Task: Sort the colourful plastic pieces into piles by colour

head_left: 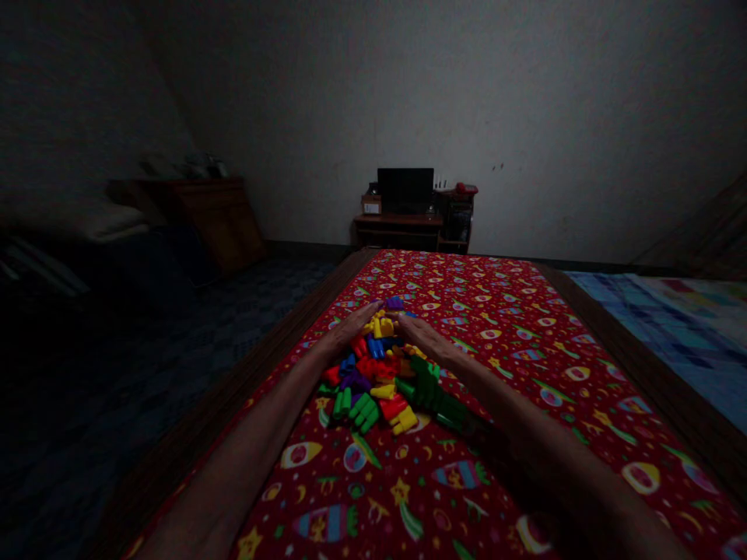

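Observation:
A heap of plastic toy building blocks (377,367) in red, blue, yellow, green and purple lies on a red patterned cloth (461,474). Along its far left side stretches my left hand (357,320), fingers extended. My right hand (420,334) reaches along the far right side in the same way, so the two frame the heap's far end. Neither hand grips a block; whether the fingertips touch any is too dark to tell. A purple block (395,303) sits just beyond my fingertips. Green blocks (365,412) and a yellow block (404,421) lie at the near edge.
Brown fabric (560,299) borders the cloth. Against the far wall stands a desk (397,222) with a dark monitor (405,189). A wooden cabinet (225,222) is at the left, and a blue checked sheet (624,311) lies at the right.

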Motion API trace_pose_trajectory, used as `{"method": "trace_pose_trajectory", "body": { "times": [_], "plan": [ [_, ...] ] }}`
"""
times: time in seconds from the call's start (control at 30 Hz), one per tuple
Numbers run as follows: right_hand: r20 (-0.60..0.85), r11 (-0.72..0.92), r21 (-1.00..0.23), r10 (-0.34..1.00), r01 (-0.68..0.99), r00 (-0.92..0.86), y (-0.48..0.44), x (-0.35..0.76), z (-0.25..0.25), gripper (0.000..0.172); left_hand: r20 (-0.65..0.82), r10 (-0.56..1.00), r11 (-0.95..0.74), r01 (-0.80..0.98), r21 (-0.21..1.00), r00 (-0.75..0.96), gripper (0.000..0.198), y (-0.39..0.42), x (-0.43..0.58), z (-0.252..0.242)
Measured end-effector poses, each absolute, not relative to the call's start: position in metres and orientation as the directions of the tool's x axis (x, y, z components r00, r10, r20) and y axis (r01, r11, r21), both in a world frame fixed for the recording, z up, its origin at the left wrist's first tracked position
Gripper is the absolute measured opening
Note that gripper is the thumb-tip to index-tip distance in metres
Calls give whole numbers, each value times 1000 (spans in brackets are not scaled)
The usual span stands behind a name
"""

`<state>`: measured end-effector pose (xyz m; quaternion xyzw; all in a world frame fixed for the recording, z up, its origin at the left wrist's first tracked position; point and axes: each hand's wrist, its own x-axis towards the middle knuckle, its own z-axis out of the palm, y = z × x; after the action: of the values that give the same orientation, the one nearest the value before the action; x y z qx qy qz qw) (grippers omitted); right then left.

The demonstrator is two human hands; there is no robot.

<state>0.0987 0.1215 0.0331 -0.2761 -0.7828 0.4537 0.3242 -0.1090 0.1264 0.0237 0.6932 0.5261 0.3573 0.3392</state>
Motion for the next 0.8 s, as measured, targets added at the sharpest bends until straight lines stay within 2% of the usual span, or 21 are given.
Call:
{"method": "trace_pose_trajectory", "body": {
  "times": [0.1,0.2,0.27,0.37,0.43,0.53,0.67,0.8],
  "plan": [
    [254,488,-833,756,261,-603,106,147,32,64,145,959,-259,548,795,243,80,98,-127,29],
    [146,516,-704,777,488,-612,88,194,13,68,112,965,-252,717,650,238,88,60,-152,20],
    [109,583,-606,734,541,-670,74,209,-2,78,64,966,-239,761,603,252,97,36,-160,7],
    [152,667,-511,691,542,-707,56,197,-18,88,49,967,-231,781,581,250,112,15,-153,-13],
    [218,690,-507,682,517,-698,52,173,-21,89,85,974,-221,786,577,212,116,11,-139,-20],
    [314,714,-553,656,430,-686,58,134,-16,88,184,967,-252,744,618,175,104,14,-119,-18],
    [343,683,-629,672,371,-656,76,99,-2,81,311,942,-314,650,692,124,90,25,-109,-6],
    [390,662,-698,672,273,-629,88,95,17,73,362,930,-321,601,732,56,75,39,-108,5]
  ]
}}
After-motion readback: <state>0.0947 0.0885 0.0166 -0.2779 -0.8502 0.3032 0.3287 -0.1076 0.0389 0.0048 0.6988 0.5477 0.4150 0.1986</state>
